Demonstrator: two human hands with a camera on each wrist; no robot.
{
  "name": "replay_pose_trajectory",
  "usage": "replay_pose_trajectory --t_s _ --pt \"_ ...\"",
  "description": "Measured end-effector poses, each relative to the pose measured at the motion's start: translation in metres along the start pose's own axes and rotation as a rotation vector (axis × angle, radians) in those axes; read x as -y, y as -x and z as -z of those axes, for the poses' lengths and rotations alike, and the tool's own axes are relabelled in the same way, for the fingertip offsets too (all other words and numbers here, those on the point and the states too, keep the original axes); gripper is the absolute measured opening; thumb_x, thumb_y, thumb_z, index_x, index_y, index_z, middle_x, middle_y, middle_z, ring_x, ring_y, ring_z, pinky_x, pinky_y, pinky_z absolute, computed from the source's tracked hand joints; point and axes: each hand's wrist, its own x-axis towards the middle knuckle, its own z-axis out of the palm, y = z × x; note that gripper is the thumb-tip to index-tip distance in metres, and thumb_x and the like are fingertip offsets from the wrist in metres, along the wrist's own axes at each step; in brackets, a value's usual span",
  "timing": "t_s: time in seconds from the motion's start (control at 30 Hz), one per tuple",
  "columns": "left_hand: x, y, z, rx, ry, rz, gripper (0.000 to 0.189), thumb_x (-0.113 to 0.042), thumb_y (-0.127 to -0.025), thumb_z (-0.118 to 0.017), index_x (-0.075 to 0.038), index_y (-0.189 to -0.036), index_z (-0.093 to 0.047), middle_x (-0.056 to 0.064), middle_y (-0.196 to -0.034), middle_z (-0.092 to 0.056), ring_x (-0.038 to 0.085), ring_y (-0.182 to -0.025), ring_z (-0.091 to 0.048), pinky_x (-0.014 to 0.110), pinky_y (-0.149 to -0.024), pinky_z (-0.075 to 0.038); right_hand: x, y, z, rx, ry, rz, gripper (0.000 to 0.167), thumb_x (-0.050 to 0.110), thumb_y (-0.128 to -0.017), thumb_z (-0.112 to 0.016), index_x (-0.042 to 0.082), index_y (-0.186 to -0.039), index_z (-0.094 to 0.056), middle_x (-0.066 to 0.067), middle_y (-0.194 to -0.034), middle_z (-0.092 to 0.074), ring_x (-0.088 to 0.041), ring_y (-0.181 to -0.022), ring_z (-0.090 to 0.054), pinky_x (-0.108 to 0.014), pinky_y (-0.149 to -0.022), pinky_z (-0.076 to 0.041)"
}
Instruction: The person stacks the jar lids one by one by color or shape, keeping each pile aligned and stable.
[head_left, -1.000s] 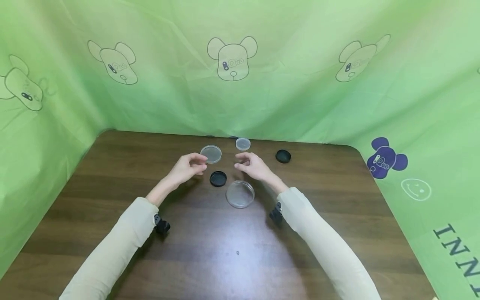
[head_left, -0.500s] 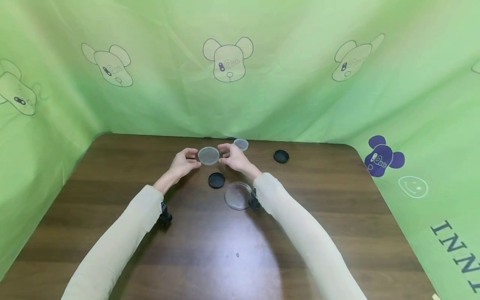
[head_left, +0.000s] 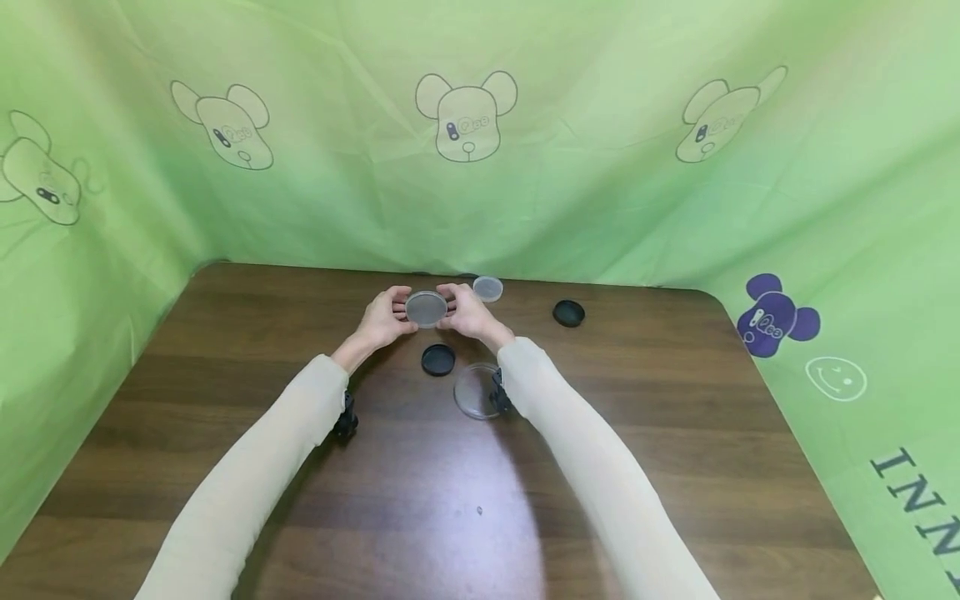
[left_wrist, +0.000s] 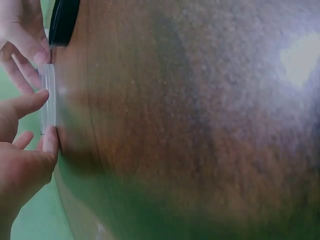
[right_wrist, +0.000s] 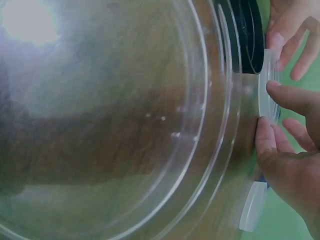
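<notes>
A clear round petri dish (head_left: 426,309) sits near the back of the table, one hand on either side of it. My left hand (head_left: 384,318) holds its left rim between thumb and fingers. From the right, my right hand (head_left: 467,312) grips the opposite rim with curled fingers. In the left wrist view the dish (left_wrist: 51,107) appears edge-on, low over the wood; whether it touches the table I cannot tell. Just in front stands a round black dish (head_left: 438,360). A larger clear dish (head_left: 472,390) lies nearer, partly covered by the right wrist's camera.
A smaller clear dish (head_left: 487,289) lies behind the right hand, near the back edge. Another black dish (head_left: 568,313) stands farther right. Green printed cloth (head_left: 465,208) rises behind the brown wooden table (head_left: 360,517). Dark shapes show at the cloth's foot.
My right hand has moved left to the petri dish, and my left hand has come in from the left. Both now hold its rim. The other dishes lie as before.
</notes>
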Motion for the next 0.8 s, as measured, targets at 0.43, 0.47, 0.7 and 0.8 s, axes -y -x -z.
replay_pose_trajectory --t_s 0.43,0.47,0.7,0.8 --pt "-0.0050 -0.0021 -0.0078 -0.024 -0.064 0.023 0.066 0.010 -0.078 -0.072 0.007 -0.138 -0.045 0.025 -0.126 -0.046 0.033 -0.112 -0.056 0.034 -0.094 -0.048 -0.0005 -0.0012 0.0051 0.032 0.037 -0.011 0.063 -0.012 -0.081 -0.069 -0.013 -0.137 -0.041 -0.029 -0.121 -0.058 -0.034 -0.111 -0.059 -0.033 -0.091 -0.050" --pt "-0.0053 -0.0023 -0.0082 -0.024 -0.063 0.025 0.066 0.010 -0.078 -0.073 0.007 -0.138 -0.045 0.025 -0.126 -0.047 0.033 -0.112 -0.056 0.034 -0.094 -0.048 -0.0003 -0.0007 0.0054 0.028 0.041 -0.010 0.063 -0.012 -0.081 -0.069 -0.013 -0.137 -0.042 -0.029 -0.120 -0.059 -0.034 -0.111 -0.059 -0.033 -0.092 -0.050" --pt "-0.0047 -0.0022 -0.0054 -0.007 -0.043 0.055 0.065 0.008 -0.078 -0.074 0.007 -0.137 -0.046 0.025 -0.126 -0.050 0.033 -0.112 -0.057 0.034 -0.093 -0.049 0.0005 0.0011 0.0043 0.025 0.056 0.002 0.062 -0.011 -0.080 -0.070 -0.014 -0.136 -0.043 -0.029 -0.120 -0.059 -0.035 -0.110 -0.060 -0.034 -0.092 -0.050" --pt "-0.0041 -0.0007 -0.0023 -0.003 -0.041 0.066 0.065 0.008 -0.078 -0.074 0.007 -0.137 -0.047 0.023 -0.127 -0.055 0.032 -0.112 -0.057 0.034 -0.094 -0.048 0.0014 0.0013 0.0026 0.032 0.070 0.027 0.060 -0.010 -0.081 -0.070 -0.014 -0.135 -0.044 -0.029 -0.119 -0.060 -0.035 -0.110 -0.059 -0.035 -0.093 -0.049"
